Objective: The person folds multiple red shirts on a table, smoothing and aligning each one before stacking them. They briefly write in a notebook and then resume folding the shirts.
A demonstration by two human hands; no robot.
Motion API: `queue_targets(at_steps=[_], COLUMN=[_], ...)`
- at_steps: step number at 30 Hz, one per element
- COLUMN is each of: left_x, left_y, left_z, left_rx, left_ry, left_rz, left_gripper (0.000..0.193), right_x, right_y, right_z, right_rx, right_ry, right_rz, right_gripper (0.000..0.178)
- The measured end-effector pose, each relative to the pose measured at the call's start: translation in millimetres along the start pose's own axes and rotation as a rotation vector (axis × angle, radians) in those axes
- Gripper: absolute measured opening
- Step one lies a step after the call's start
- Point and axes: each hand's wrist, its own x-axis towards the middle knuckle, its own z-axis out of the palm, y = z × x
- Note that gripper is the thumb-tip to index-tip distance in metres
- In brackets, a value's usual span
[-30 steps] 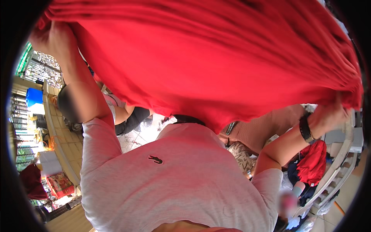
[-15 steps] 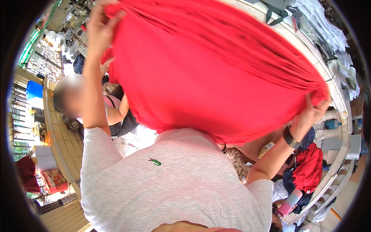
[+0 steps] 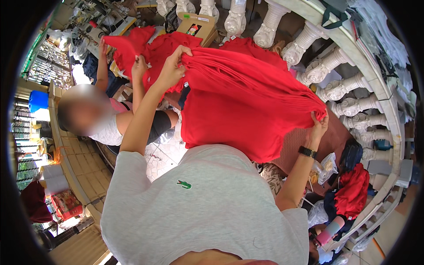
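Note:
Stretched between my two hands hangs a red garment (image 3: 238,110), its upper edge gathered in long folds. My left hand (image 3: 174,68) pinches the gathered cloth at the left end, fingers closed. At the right end my right hand (image 3: 319,124), with a dark watch on the wrist, grips a bunched corner. The lower part drapes in front of my grey shirt. A small white tag shows at the garment's left edge. Behind it, more red garments (image 3: 174,46) lie heaped, partly hidden by the one I hold.
On the left sits a co-worker (image 3: 104,128) whose hands lift another red cloth (image 3: 128,46). A cardboard box (image 3: 207,33) stands behind the heap. White balusters (image 3: 316,70) curve along the right. Red and dark clothes (image 3: 353,190) and a pink-and-blue tumbler (image 3: 331,229) are at the lower right.
Both hands have come down and closer together, still gripping the red garment. It now spreads less widely, showing the heap, box and balusters behind. The co-worker's red cloth has come into view.

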Motion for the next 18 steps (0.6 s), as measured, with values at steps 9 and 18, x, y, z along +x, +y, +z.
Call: queue_targets(at_steps=[9, 18], left_x=[-5, 36], left_y=[-17, 27], left_z=[26, 13], left_rx=[0.096, 0.050], left_ry=[-0.076, 0.347], left_rz=[-0.039, 0.194], left_gripper=[0.068, 0.061], right_x=[-51, -34], right_y=[31, -50], right_z=[-5, 8], right_rx=[0.012, 0.036], right_ry=[-0.074, 0.076], right_rz=[0.288, -0.006], right_gripper=[0.047, 0.026])
